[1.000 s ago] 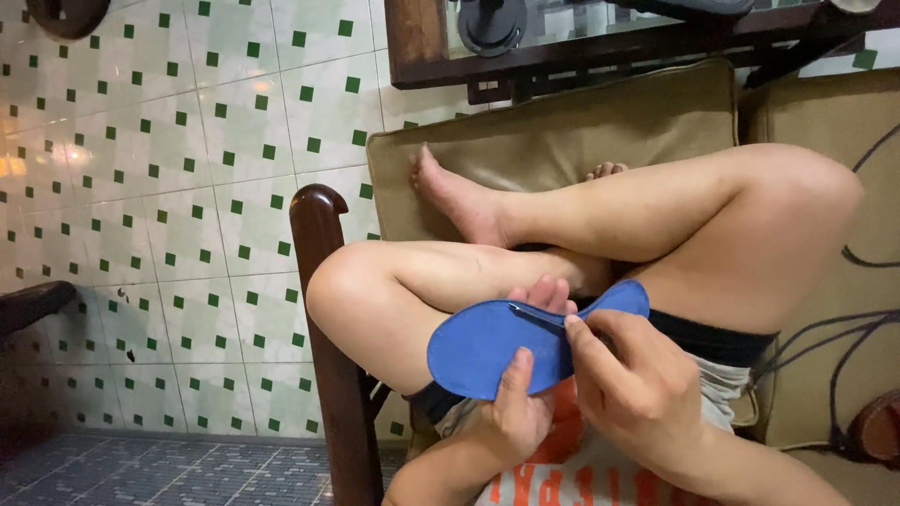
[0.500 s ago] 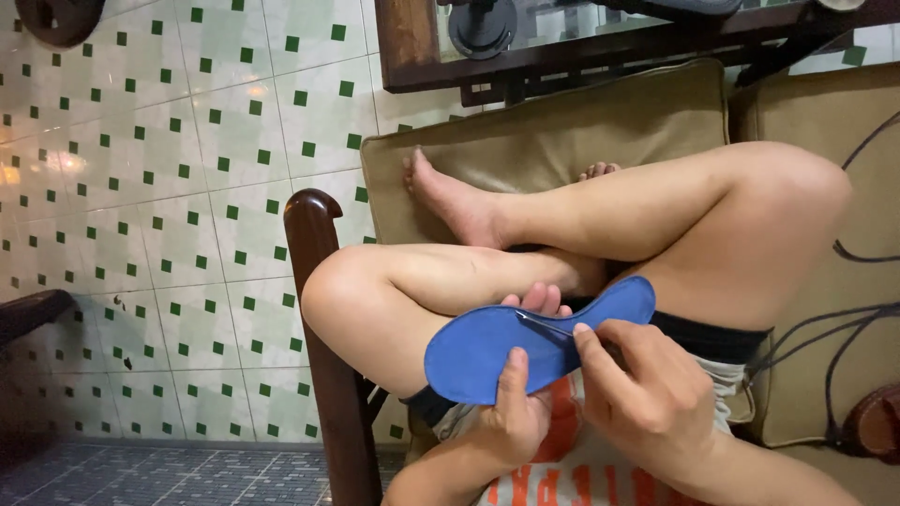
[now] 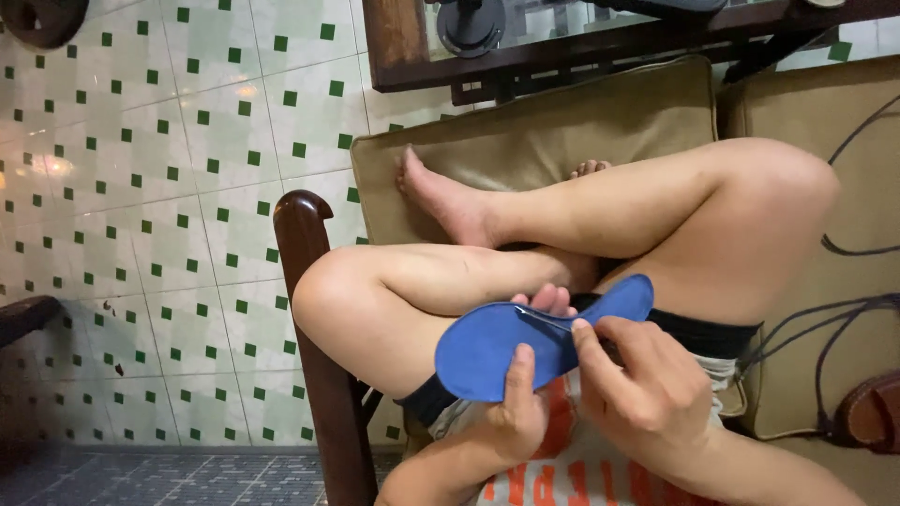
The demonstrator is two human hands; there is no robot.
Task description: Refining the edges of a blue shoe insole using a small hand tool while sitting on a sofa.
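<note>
Blue insole (image 3: pixel 487 342) pinched between both hands' grip

Home interior, a sitting area. Landmark: wooden chair arm (image 3: pixel 314 309), dark and curved, part of a seat with tan cushions (image 3: pixel 544 141). Person sits cross-legged and barefoot on the cushions, right of the arm. Left of the arm, floor of white tiles with small green squares (image 3: pixel 169 187). Above the arm, a glass-topped wooden table (image 3: pixel 562 47). Cables (image 3: pixel 844 309) trail over the cushion far right.
</note>
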